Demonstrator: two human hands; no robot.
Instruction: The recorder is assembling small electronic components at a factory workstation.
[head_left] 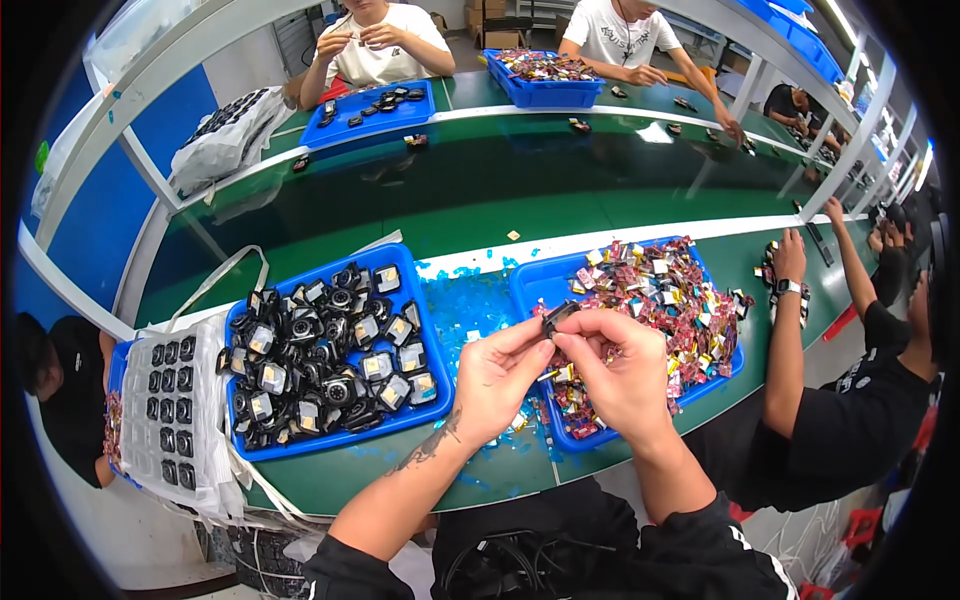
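My left hand (500, 382) and my right hand (622, 372) meet in front of me, between two blue trays. Their thumbs and fingers pinch a small black plastic part (560, 316), tilted and partly covered by the fingertips. To the left, a blue tray (440, 345) is heaped with black plastic housings (340, 345), some with a round black ring and others with a pale square face. Partly behind my right hand lies the other blue tray (522, 285), piled with small pinkish-red circuit boards (660, 300) bearing white and yellow pieces.
Blue film scraps (465, 305) litter the green table between the trays. A white moulded tray (140, 440) with black parts sits far left. Beyond the dark green belt (400, 190), people work beside a blue bin of parts (545, 92). A person's arm (785, 350) reaches in at right.
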